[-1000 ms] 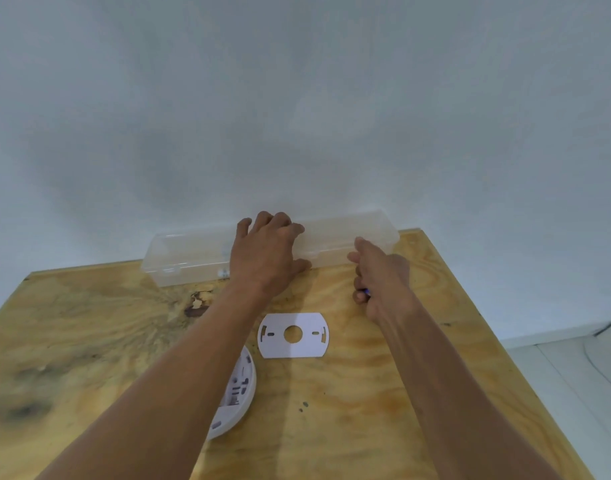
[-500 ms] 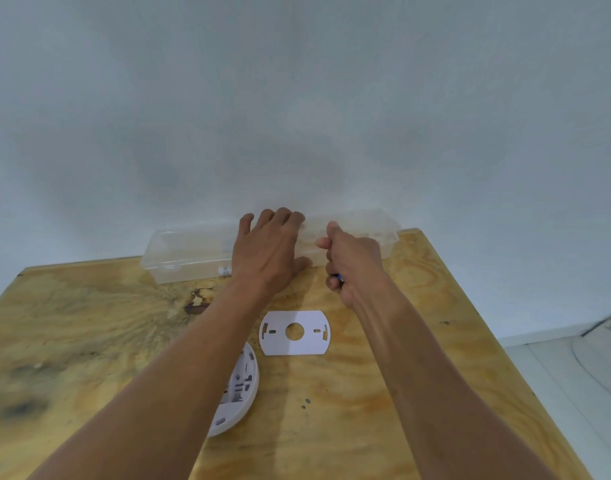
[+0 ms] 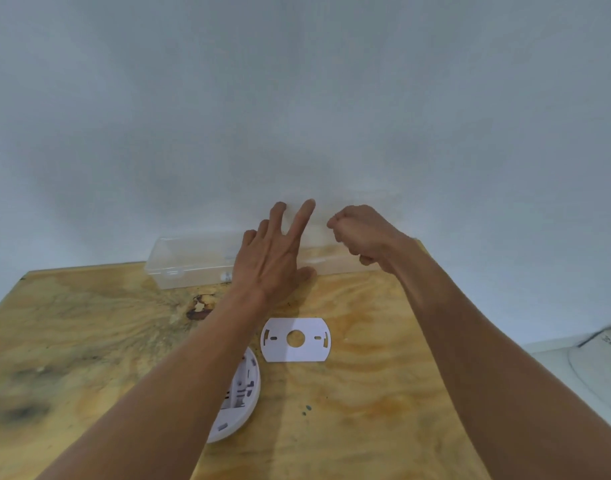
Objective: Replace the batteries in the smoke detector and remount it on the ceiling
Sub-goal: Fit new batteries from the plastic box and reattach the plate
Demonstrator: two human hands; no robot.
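The white round smoke detector [image 3: 241, 393] lies back side up on the wooden table [image 3: 89, 341], partly hidden under my left forearm. Its flat white mounting plate [image 3: 295, 355] lies just to the right of it. A long clear plastic box [image 3: 189, 261] stands at the table's far edge against the wall. My left hand [image 3: 273, 258] is over the box's middle with its fingers spread and pointing up and its thumb at the box's front. My right hand [image 3: 363, 233] hovers above the box's right part as a closed fist, and its contents are hidden.
A small silvery item [image 3: 225, 276] shows through the box's front wall. The white wall rises directly behind the table. The table's right edge drops to a pale floor, where a white rounded object [image 3: 591, 368] lies.
My right hand, with a small blue thing showing in its fingers earlier, rose from the table to above the box. My left hand's fingers lifted off the box and spread.
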